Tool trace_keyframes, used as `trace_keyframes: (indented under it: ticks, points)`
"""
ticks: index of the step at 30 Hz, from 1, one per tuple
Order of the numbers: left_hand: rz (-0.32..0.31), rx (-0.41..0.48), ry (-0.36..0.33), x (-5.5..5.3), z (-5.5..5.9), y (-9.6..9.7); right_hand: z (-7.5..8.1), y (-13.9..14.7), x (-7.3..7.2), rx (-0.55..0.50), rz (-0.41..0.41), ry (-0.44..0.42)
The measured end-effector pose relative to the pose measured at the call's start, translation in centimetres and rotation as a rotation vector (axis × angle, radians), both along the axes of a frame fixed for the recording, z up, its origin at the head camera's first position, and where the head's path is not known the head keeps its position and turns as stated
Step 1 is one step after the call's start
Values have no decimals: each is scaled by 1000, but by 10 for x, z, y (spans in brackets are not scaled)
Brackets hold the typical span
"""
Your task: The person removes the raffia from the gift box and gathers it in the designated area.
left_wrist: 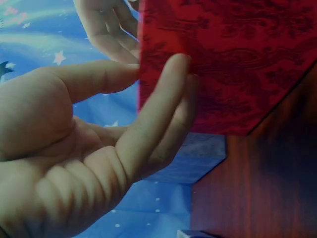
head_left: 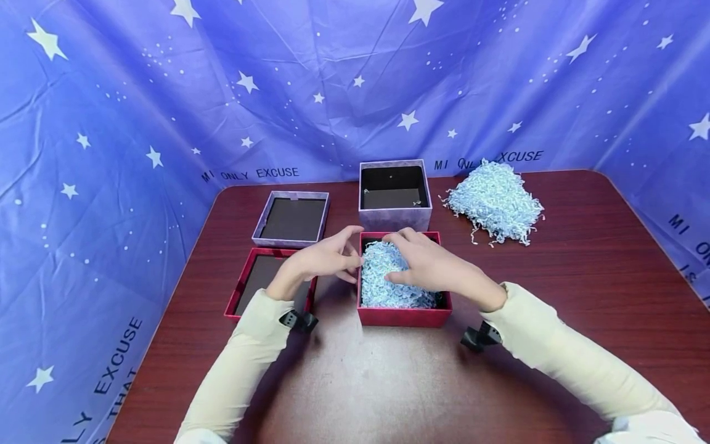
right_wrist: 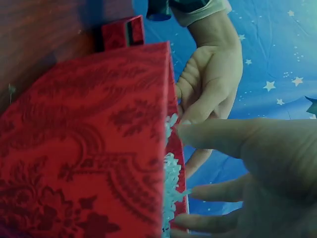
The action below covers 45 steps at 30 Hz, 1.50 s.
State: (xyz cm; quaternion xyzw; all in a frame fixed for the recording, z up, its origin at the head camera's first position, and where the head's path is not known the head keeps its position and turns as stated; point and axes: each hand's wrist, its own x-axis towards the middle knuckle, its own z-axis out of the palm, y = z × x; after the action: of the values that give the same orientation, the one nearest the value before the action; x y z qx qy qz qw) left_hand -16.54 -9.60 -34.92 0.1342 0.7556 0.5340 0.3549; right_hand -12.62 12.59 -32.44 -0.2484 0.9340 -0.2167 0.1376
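Note:
A red patterned box (head_left: 405, 317) holds light blue shredded paper (head_left: 391, 287) nearly up to its rim. My left hand (head_left: 328, 256) is at the box's left wall, its fingers extended along the outside. In the left wrist view that hand's thumb reaches the rim of the red box (left_wrist: 228, 64). Over the shredded paper lies my right hand (head_left: 427, 262), fingers spread and only slightly bent. From the right wrist view, its fingertips meet the shreds (right_wrist: 171, 183) near the rim, with no clump visibly gripped.
Behind the red box stands a lavender box (head_left: 395, 217) with a dark inside and a few stray shreds. A lavender lid (head_left: 291, 242) and a red lid (head_left: 238, 296) lie to the left. A heap of blue shredded paper (head_left: 496, 200) sits at the back right.

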Motion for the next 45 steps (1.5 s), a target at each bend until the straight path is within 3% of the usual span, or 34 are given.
trace_keyframes:
  ticks: [5,14,19,22,27,31,37,45]
  points:
    - [22,11,-60,0,-1,2,-6,-2,-4,137,10,-90]
    - [41,18,-98,0,1,1,-17,-10,-14,245,53,-267]
    - [49,18,-102,0,1,1,-24,-14,-18,273,75,-292]
    - [48,22,-102,-1,0,1,-30,-16,-19,279,86,-264]
    - [48,36,-107,0,0,0,-33,-14,-20,222,83,-248]
    - [50,56,-114,0,-1,-1,-25,-6,-22,133,84,-236]
    - [33,79,-114,-1,-4,-3,-1,10,-23,4,77,-171]
    - [19,98,-129,-3,-4,-3,40,41,-17,-147,-18,-179]
